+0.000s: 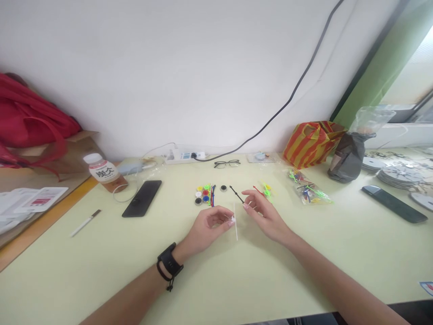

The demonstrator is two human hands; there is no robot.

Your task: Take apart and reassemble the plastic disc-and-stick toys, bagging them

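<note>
My left hand (211, 228) is closed in a pinch, thumb against fingers, on a small white plastic piece (233, 219). A thin white stick (236, 230) stands out beside those fingertips; how the two join is too small to make out. My right hand (265, 214) has its fingers apart and curved just to the right. Near its thumb tip is the lower end of a black arrow-shaped pointer (236, 193); whether they touch is unclear. Beyond the hands lie a black disc (223, 188), several coloured discs (205, 192), thin coloured pointers (213, 195) and a red pointer (259, 190).
Eyeglasses (227, 164) and a power strip (184, 155) are near the wall. To the left are a phone (142, 198), a drink bottle (104, 172) and a cigarette (85, 223). A parts bag (308, 189), striped bag (309, 142) and dark case (394, 204) lie right.
</note>
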